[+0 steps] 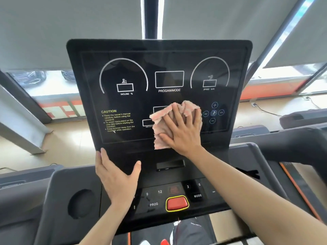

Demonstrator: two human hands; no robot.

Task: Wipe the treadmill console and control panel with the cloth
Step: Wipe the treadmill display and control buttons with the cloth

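Note:
The black treadmill console (123,71) stands upright in front of me, with incline, program and speed displays printed in white. My right hand (182,131) lies flat on a crumpled pink cloth (160,119), pressing it against the lower middle of the screen. The cloth hides the small display boxes there. My left hand (115,175) grips the console's lower left edge, fingers around the side and thumb on the front. Below lies the control panel (159,197) with numbered keys and a red stop button (177,203).
A round cup holder (82,203) sits in the grey tray at the left. A grey handrail (292,144) runs at the right, with an orange-edged neighbouring treadmill (300,188) beyond. Music buttons (213,113) lie right of the cloth. Windows and blinds fill the background.

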